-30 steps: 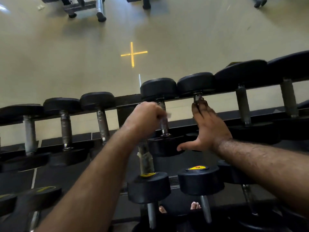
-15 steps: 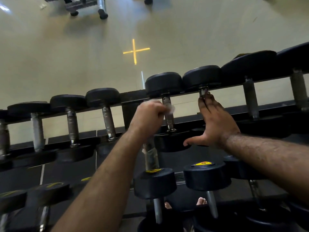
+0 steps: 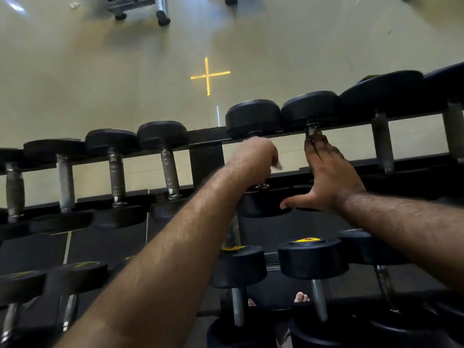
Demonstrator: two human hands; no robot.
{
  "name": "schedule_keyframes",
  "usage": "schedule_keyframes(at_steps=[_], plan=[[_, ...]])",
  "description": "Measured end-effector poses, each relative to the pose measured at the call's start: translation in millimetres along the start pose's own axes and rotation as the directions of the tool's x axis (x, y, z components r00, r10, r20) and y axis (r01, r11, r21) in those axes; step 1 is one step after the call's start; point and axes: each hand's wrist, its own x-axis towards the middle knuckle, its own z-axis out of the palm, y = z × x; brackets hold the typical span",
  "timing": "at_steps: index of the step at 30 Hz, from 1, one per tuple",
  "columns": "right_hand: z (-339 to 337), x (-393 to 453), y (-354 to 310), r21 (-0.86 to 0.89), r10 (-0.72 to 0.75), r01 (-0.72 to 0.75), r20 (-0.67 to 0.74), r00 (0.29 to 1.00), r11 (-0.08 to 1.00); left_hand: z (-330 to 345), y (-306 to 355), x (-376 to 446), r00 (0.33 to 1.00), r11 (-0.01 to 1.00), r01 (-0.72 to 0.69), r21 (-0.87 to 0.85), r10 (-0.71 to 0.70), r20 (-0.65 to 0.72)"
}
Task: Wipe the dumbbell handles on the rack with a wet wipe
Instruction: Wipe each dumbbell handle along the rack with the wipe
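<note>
Head view: the dumbbell rack (image 3: 206, 159) runs across the frame, its top row of dumbbells lying with handles toward the camera. The right hand (image 3: 329, 182) lies flat, fingers straight, over the handle of a dumbbell (image 3: 310, 110) just right of centre, steadying it. The left hand (image 3: 253, 159) is curled round the next handle to the left, which it hides, the wet wipe (image 3: 278, 165) showing only as a white corner at its knuckles. Judged best: keep the fist snug, travel collar to collar and twist to reach the underside.
</note>
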Motion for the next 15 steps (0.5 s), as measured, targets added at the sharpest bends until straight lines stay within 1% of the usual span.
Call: schedule_keyframes(at_steps=[1, 2, 3, 5, 7, 8, 9, 10, 11, 12, 13, 14, 15], plan=[[0.0, -0.2, -0.1, 0.01, 0.0, 0.0, -0.013, 1.0, 1.0, 4.2, 3.1, -2.6, 0.99, 0.997, -0.037, 0.07, 0.027, 0.135], [0.0, -0.4, 0.1, 0.018, 0.001, -0.001, -0.021, 1.0, 1.0, 7.9, 3.8, -6.9, 0.973, 0.992, -0.082, 0.101, 0.057, 0.223], [0.0, -1.0, 0.3, 0.022, 0.001, -0.001, -0.023, 1.0, 1.0, 6.3, 2.0, -12.2, 0.961, 0.991, -0.098, 0.095, 0.07, 0.266], [0.7, -1.2, 1.4, 0.027, 0.005, -0.004, -0.025, 1.0, 1.0, -8.7, -10.5, -23.3, 0.957, 0.999, -0.05, -0.001, 0.048, 0.284], [4.4, 0.8, 6.3, 0.033, 0.009, -0.007, -0.039, 0.999, 0.999, -25.4, -27.0, -35.7, 0.958, 0.987, 0.047, -0.151, -0.001, 0.288], [6.1, 2.2, 8.8, 0.026, 0.003, -0.002, -0.045, 0.999, 1.0, -31.8, -34.9, -44.6, 0.968, 0.964, 0.093, -0.248, -0.028, 0.251], [6.1, 2.3, 10.5, 0.007, -0.01, 0.011, -0.054, 0.998, 1.0, -35.4, -39.6, -54.0, 0.984, 0.926, 0.117, -0.359, -0.06, 0.167], [5.3, 1.5, 11.6, -0.024, -0.037, 0.036, -0.075, 0.997, 0.999, -37.4, -41.7, -64.0, 0.993, 0.871, 0.116, -0.477, -0.102, 0.054], [4.5, -0.3, 12.0, -0.066, -0.096, 0.089, -0.11, 0.989, 0.994, -36.5, -42.0, -72.6, 0.986, 0.798, 0.1, -0.594, -0.16, -0.049], [3.8, -3.0, 10.6, -0.124, -0.199, 0.182, -0.147, 0.969, 0.976, -34.7, -40.6, -80.9, 0.966, 0.71, 0.085, -0.699, -0.232, -0.118], [3.1, -5.9, 5.4, -0.188, -0.326, 0.294, -0.17, 0.93, 0.937, -31.9, -40.4, -86.3, 0.939, 0.624, 0.073, -0.778, -0.306, -0.158], [4.3, -7.4, -4.8, -0.232, -0.446, 0.404, -0.174, 0.878, 0.885, -29.6, -41.0, -90.3, 0.91, 0.552, 0.067, -0.831, -0.375, -0.176], [5.8, -8.0, -21.4, -0.242, -0.532, 0.492, -0.143, 0.834, 0.836, -26.9, -42.7, -93.4, 0.881, 0.492, 0.063, -0.868, -0.437, -0.184]])
